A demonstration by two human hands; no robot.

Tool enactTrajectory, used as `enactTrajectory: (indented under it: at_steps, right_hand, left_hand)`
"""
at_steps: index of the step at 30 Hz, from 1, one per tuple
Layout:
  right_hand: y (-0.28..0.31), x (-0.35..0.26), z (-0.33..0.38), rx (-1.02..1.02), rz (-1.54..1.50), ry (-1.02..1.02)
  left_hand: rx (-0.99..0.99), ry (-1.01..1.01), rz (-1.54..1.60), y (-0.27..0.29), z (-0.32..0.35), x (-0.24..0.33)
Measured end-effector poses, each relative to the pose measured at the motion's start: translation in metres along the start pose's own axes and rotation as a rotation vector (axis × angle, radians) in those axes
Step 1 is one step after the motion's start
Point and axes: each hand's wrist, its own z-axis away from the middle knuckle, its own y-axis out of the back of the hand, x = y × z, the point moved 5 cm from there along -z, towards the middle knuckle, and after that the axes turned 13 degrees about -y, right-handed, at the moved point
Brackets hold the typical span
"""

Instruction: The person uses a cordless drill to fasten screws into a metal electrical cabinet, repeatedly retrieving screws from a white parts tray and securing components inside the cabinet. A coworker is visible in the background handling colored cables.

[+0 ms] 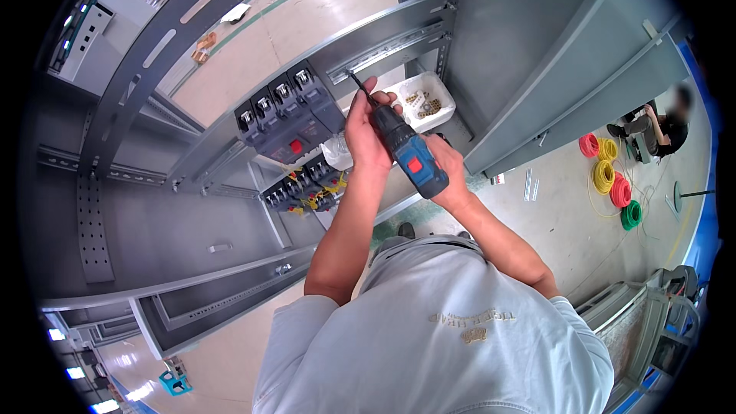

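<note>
While both hands grip the drill:
left hand (pixel 365 132): closed around chuck of drill (pixel 399 142)
right hand (pixel 448 165): closed on handle
bit (pixel 357 83): just beside DIN rail (pixel 391 46)
breakers (pixel 287 111): black, beside left hand

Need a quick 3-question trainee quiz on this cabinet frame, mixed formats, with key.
1. True or false: the blue cordless drill is held by both hands, the left hand near the chuck and the right hand at the grip.
2. The white tray of small brass-coloured parts sits: A) beyond the drill, inside the frame; B) on the floor by the wire coils; C) in the left hand.
3. What colour are the breakers mounted left of the drill?

Key: 1 true; 2 A; 3 black.
</note>
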Motion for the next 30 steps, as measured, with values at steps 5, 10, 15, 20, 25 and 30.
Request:
enactTrajectory:
  at_steps: [5, 10, 15, 20, 25, 30]
  right_hand:
    - [-0.007, -0.005, -0.003, 0.012, -0.004, 0.014]
    - [-0.006, -0.003, -0.002, 0.027, 0.007, 0.037]
    - [-0.005, -0.003, -0.002, 0.02, 0.019, 0.029]
    - [-0.005, -0.006, -0.002, 0.011, 0.005, 0.024]
    - [-0.004, -0.005, -0.002, 0.013, 0.013, 0.021]
    - [-0.003, -0.015, -0.002, 0.015, 0.023, -0.002]
  left_hand:
    - [0.008, 0.005, 0.01, -0.002, -0.001, 0.007]
    - [-0.005, 0.005, 0.021, 0.002, -0.002, 0.003]
    - [-0.005, 0.001, 0.001, 0.003, -0.002, 0.002]
    - [0.002, -0.01, 0.007, 0.003, 0.0, 0.003]
    - [-0.011, -0.002, 0.017, 0.004, -0.001, 0.002]
    - [-0.005, -0.008, 0.018, 0.001, 0.0, 0.003]
